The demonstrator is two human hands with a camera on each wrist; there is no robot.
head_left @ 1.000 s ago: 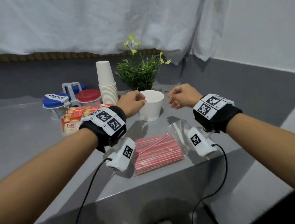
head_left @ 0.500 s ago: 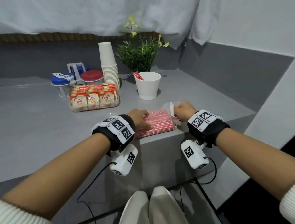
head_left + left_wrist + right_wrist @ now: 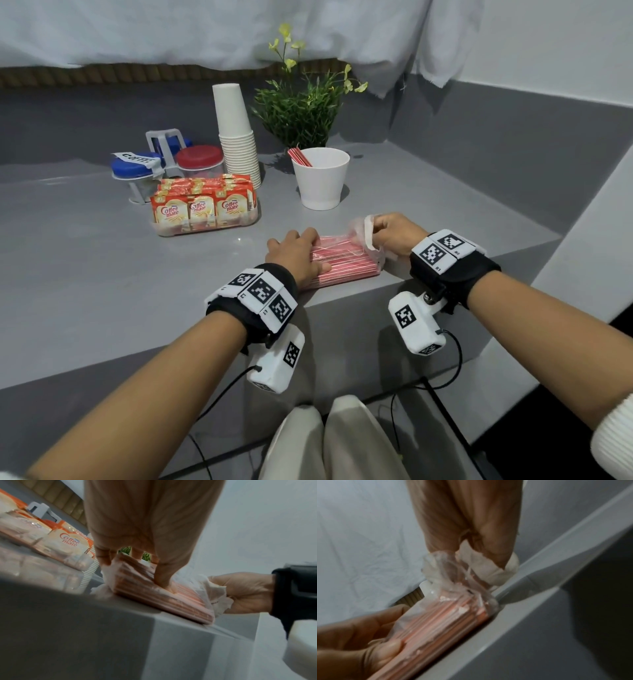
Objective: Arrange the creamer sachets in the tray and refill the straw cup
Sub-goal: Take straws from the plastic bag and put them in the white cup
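A clear plastic pack of red straws (image 3: 346,262) lies near the table's front edge. My left hand (image 3: 294,251) holds its left part down, thumb pressed on top (image 3: 163,580), fingers curled over the far side. My right hand (image 3: 394,233) pinches the crumpled open end of the bag (image 3: 363,229), seen close in the right wrist view (image 3: 447,572). The white straw cup (image 3: 322,192) stands behind with a few red straws (image 3: 299,158) leaning at its left rim. Coffee-mate creamer sachets (image 3: 202,207) stand in rows in a clear tray (image 3: 205,228) at the left.
A stack of white paper cups (image 3: 236,137) and a green plant (image 3: 301,109) stand at the back. A blue-lidded jar (image 3: 137,168) and a red-lidded jar (image 3: 200,161) sit in a white holder behind the tray. My knees (image 3: 329,442) show below the table edge.
A second ago both hands were up at the white cup. They came back to the straw pack at the front edge, and a few straws now stand in the cup.
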